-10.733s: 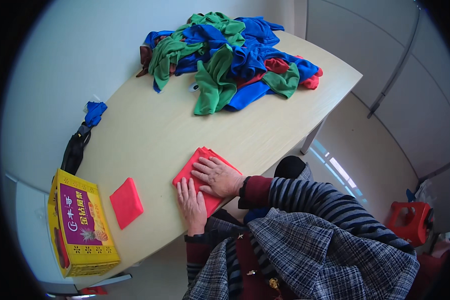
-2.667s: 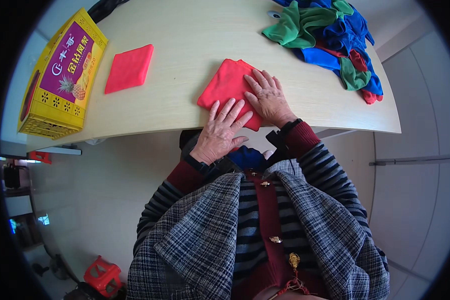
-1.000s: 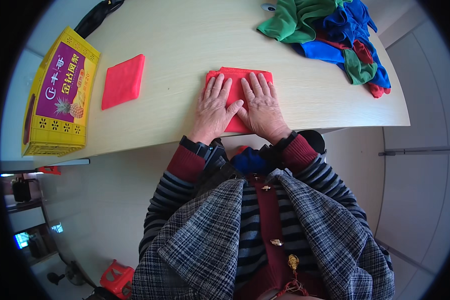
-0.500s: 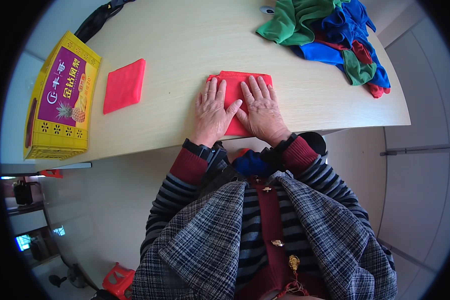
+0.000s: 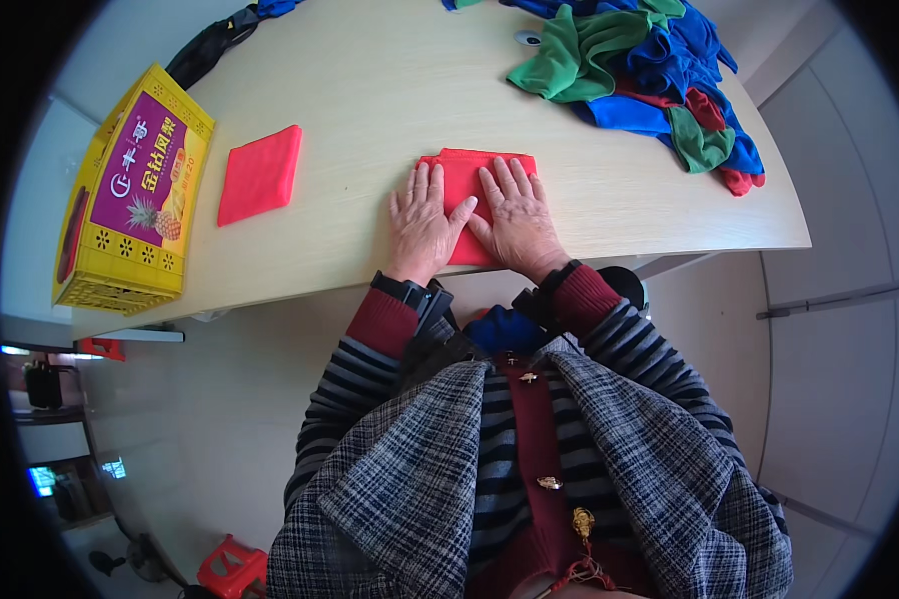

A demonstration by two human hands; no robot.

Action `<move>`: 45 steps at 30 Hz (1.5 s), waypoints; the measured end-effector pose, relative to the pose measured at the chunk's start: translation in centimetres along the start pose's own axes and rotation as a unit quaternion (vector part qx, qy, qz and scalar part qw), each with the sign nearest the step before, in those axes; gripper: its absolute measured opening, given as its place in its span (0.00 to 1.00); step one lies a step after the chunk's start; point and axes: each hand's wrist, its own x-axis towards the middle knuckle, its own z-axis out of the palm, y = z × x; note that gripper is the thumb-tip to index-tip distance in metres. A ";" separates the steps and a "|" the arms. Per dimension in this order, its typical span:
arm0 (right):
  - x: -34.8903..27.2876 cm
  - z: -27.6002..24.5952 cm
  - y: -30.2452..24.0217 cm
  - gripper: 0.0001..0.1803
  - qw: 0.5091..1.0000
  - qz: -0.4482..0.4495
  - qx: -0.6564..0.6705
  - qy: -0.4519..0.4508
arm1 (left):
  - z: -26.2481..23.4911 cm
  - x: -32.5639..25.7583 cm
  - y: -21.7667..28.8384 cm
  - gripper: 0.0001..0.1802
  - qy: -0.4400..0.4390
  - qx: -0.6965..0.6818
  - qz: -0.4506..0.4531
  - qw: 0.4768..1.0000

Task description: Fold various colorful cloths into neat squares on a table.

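Observation:
A folded red cloth [image 5: 466,185] lies flat at the table's near edge, in front of my body. My left hand [image 5: 422,225] rests flat over its left side, fingers spread and pointing away from me. Over the right side lies my right hand [image 5: 517,220], also flat with fingers apart. The two thumbs almost meet in the middle of the cloth. Both palms hide much of its surface. Further left, a second folded red cloth [image 5: 260,175] lies by itself, out of reach of either hand's fingers.
A yellow plastic crate [image 5: 135,200] with a purple pineapple panel stands at the table's left end. Crumpled green, blue and red cloths [image 5: 659,70] are heaped at the far right. A dark folded umbrella-like item [image 5: 210,48] lies far left. A red stool [image 5: 235,567] stands on the floor.
The view has shifted slightly, bringing more blue cloth into sight at the far edge. Both hands stay flat on the red cloth, almost unmoved.

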 end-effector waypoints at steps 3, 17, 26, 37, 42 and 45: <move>-0.2 -0.1 -0.1 0.41 1.000 0.013 0.003 0.001 | -0.3 -0.1 0.1 0.48 -0.004 0.006 -0.005 1.000; -1.9 -0.6 0.2 0.40 0.999 0.054 -0.002 -0.004 | -1.2 -4.6 2.2 0.43 0.040 0.037 0.118 0.991; -2.3 -0.6 1.0 0.37 0.999 0.020 0.034 0.009 | -0.8 -4.9 1.9 0.42 0.042 0.048 0.143 0.988; -4.8 -0.8 -1.5 0.40 0.998 0.034 0.053 -0.005 | -3.8 -11.5 -0.4 0.29 0.154 -0.051 0.206 0.965; -4.8 -1.1 -4.4 0.42 0.997 0.019 0.070 -0.020 | -0.9 -14.7 -3.7 0.20 -0.030 -0.411 -0.061 0.909; -4.8 -1.4 -5.5 0.42 0.997 -0.001 0.077 -0.030 | -0.8 -13.6 -3.1 0.20 -0.076 -0.630 -0.201 0.746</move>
